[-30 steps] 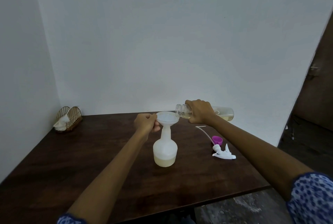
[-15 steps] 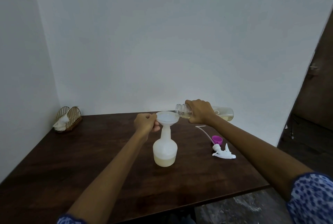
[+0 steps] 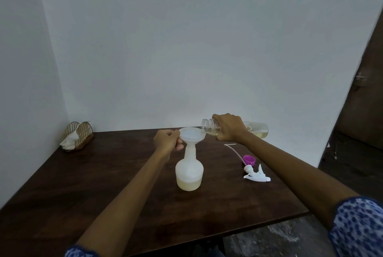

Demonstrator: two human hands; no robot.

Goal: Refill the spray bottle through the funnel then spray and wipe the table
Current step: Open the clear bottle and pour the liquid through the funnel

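Observation:
A white translucent spray bottle (image 3: pixel 189 174) stands mid-table with pale yellowish liquid filling its bottom. A white funnel (image 3: pixel 191 135) sits in its neck. My left hand (image 3: pixel 167 140) grips the funnel's left rim. My right hand (image 3: pixel 229 127) holds a clear refill bottle (image 3: pixel 257 129) lying almost level, its open mouth over the funnel's right edge; some yellowish liquid remains in its far end. The white trigger spray head (image 3: pixel 256 174) with its thin tube lies on the table to the right, beside a purple cap (image 3: pixel 249 159).
A gold wire holder with white tissue (image 3: pixel 77 136) stands at the back left corner of the dark wooden table (image 3: pixel 93 184). White walls close the back and left. The table's right edge drops to a dark floor.
The refill bottle's mouth has lifted slightly, so it lies closer to level. Both hands otherwise hold their places.

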